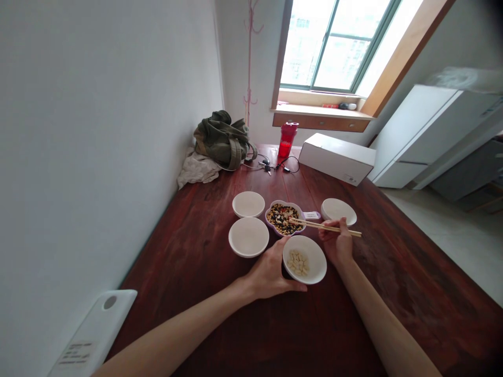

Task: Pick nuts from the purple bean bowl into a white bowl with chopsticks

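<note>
My left hand [270,269] is wrapped round the left side of a white bowl [317,259] that holds several pale, elongated pieces [297,263]. In my right hand [338,242] is a pair of chopsticks [314,225], pointing left. Their tips lie over a flower-shaped purple dish [269,222] filled with mixed beans and grains [281,217]. Whether the tips pinch anything is too small to tell. Two white bowls, a far one [248,204] and a nearer one [249,237], stand left of the dish. Beyond my right hand sits another white bowl [338,210].
At the back of the dark red wooden table [188,251] are a green bag [222,139] on a pale cloth [198,168], a red bottle [288,140], keys with cables [267,166] and a white box [338,157]. A white device [94,330] is at the lower left, by the wall.
</note>
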A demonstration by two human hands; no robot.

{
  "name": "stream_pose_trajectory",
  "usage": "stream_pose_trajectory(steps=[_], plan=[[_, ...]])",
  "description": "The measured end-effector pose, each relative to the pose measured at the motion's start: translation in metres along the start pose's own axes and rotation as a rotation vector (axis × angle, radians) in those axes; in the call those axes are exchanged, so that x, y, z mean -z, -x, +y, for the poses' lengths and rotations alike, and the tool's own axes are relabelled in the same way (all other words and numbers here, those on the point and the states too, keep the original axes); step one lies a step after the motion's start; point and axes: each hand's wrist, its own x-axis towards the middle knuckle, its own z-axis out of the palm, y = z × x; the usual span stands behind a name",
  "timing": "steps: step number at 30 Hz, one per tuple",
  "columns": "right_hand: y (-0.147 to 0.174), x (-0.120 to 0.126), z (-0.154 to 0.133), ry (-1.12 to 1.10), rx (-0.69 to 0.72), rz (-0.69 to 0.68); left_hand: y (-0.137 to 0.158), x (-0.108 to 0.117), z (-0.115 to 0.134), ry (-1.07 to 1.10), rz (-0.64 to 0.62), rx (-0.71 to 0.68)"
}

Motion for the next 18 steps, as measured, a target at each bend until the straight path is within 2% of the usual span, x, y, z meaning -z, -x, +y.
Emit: stream_pose_trajectory(steps=[5,11,18], plan=[[-0.001,0.003,-0.007,-0.172,-0.088,-0.094,-0.001,0.001,0.003,0.008,-0.007,-0.013],[0.001,0.005,-0.012,-0.212,-0.137,-0.172,-0.001,0.002,0.003,-0.01,-0.015,-0.012],[0.0,0.004,-0.009,-0.137,-0.075,-0.112,0.0,0.0,0.0,-0.013,-0.003,-0.016]])
